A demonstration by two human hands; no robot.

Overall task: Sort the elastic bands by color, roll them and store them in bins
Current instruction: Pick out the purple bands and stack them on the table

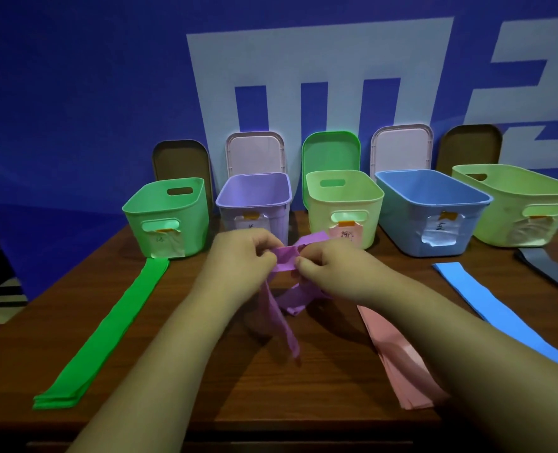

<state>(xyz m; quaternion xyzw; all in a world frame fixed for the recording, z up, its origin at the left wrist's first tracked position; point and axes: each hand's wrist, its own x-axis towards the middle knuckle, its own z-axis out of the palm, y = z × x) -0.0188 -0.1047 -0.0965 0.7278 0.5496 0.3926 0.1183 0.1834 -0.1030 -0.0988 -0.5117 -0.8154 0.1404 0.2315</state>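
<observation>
Hands meet mid-table: our left hand [238, 256] & right hand [330, 266] each pinch the purple band [285, 256] btwn thumb & fingertips, lifted off the table [271, 387]. Gripped stretch runs left-right btwn them. Loose tails droop toward the near edge, so the long axis is roughly far-to-near. Purple bin [254, 191] stands just beyond, by the far edge; nearer our left hand, we judge.

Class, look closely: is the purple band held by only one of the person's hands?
No, both the left hand and the right hand pinch the purple band between them.
</observation>
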